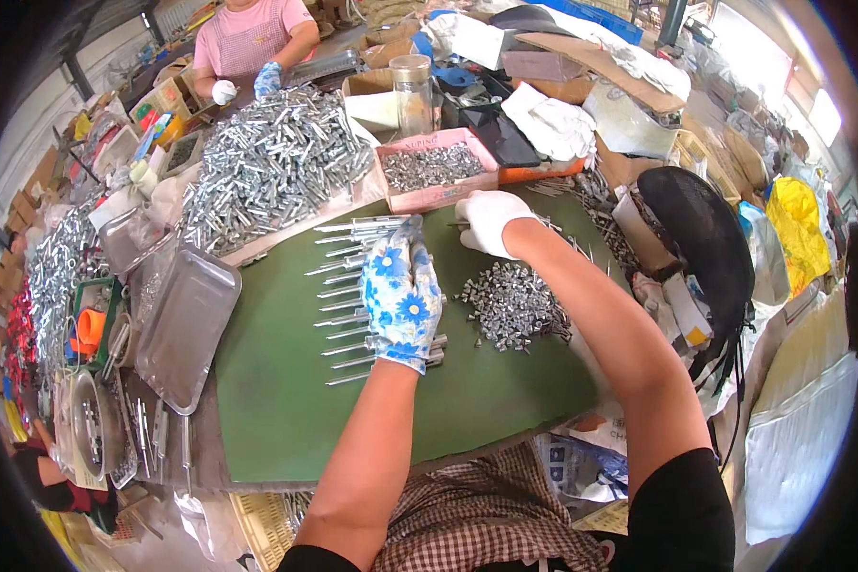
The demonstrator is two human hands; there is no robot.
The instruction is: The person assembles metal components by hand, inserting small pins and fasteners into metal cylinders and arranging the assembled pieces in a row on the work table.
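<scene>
A row of metal fasteners with thin pointed shanks and thicker bodies (348, 363) lies side by side on the green tabletop (286, 419). Over the row rests my left hand (398, 296), in a white glove with blue flowers, its fingers stretched forward and together; it covers the middle of several fasteners. My right hand (494, 223), in a white glove, is closed at the far end of the row, right of it. A bit of something thin shows at its fingertips, too small to name. Below that hand lies a heap of small metal pieces (512, 305), partly behind my right forearm.
A pink box (445, 198) of small metal parts stands beyond my hands. At the far left is a large pile of metal fasteners (275, 162). A metal tray (189, 324) lies left; a black mesh item (701, 243) hangs right. A co-worker in pink (248, 43) sits opposite.
</scene>
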